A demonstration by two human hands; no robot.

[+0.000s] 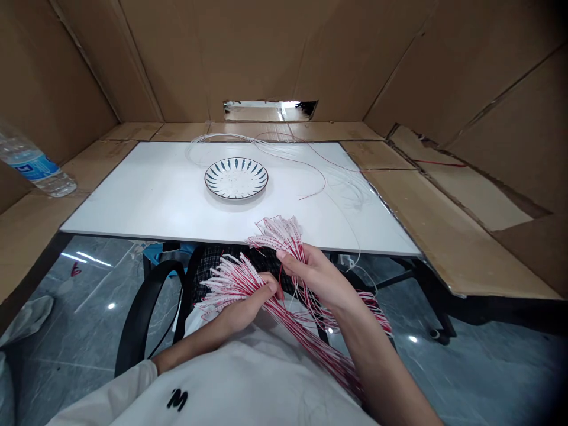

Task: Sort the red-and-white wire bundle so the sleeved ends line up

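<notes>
My left hand [248, 305] is closed around a bundle of thin red and white cords [237, 275], whose pale, red-speckled ends fan out up and to the left. The long tails of this bundle run down to the right across my lap. Beside it, my right hand [319, 278] grips a second bundle of red and white cords [281, 232], its fanned ends over the table's front edge. Tails of that bundle come out below the hand, and some emerge behind the right forearm. A single red strand shows between my hands. My fingers partly hide both bundles.
A white table [160, 201] stands in front of me, with a plate [236, 177] patterned in dark strokes on it. Loose clear and red strands [323, 177] curl across its right side. Cardboard walls [275, 53] surround it. A water bottle [38, 168] is at the left.
</notes>
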